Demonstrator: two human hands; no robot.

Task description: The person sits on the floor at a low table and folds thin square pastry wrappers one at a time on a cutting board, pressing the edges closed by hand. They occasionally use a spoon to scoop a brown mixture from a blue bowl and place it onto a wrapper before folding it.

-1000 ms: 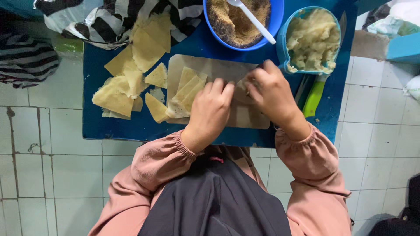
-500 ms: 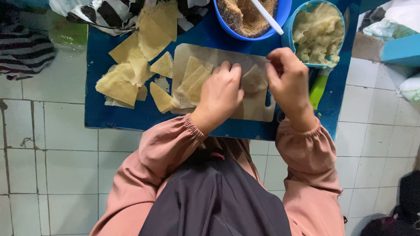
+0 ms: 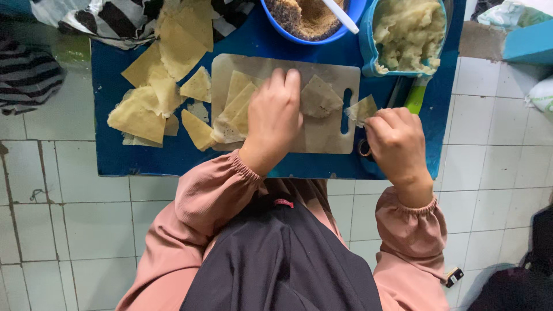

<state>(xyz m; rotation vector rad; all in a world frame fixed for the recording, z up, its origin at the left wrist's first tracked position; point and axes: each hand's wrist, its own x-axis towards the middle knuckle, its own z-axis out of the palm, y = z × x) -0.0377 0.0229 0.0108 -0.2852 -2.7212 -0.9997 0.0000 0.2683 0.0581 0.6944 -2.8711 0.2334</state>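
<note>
a small folded piece of thin yellowish dough [image 3: 362, 109] is pinched between the fingertips of the right hand [image 3: 397, 141] at the right end of a pale cutting board [image 3: 331, 138], just past the board's slotted handle; the hand is curled nearly into a fist, knuckles up, wrist bent back toward a pink gathered cuff. the left hand [image 3: 275, 115] lies palm down on the middle of the board, fingers together and stretched forward, pressing flat on the dough there and gripping nothing; its fingertips reach the board's far edge, with a folded triangular piece [image 3: 319, 98] just beside them and a stack of cut wrappers [image 3: 233, 109] under its thumb side. more loose wrapper sheets [image 3: 152, 98] lie scattered to the left of the board on a low blue table [image 3: 150, 158]. at the table's far edge stand a blue bowl of brown crumbly filling [image 3: 305, 17] with a white spoon [image 3: 340, 14] in it, and a blue tub of pale mashed filling [image 3: 409, 31]. a green-handled tool [image 3: 416, 98] lies between tub and board. striped cloth [image 3: 103, 17] drapes the far left corner. the table stands on a white tiled floor [image 3: 63, 219], the person in pink sleeves and dark garment seated close against it
</note>
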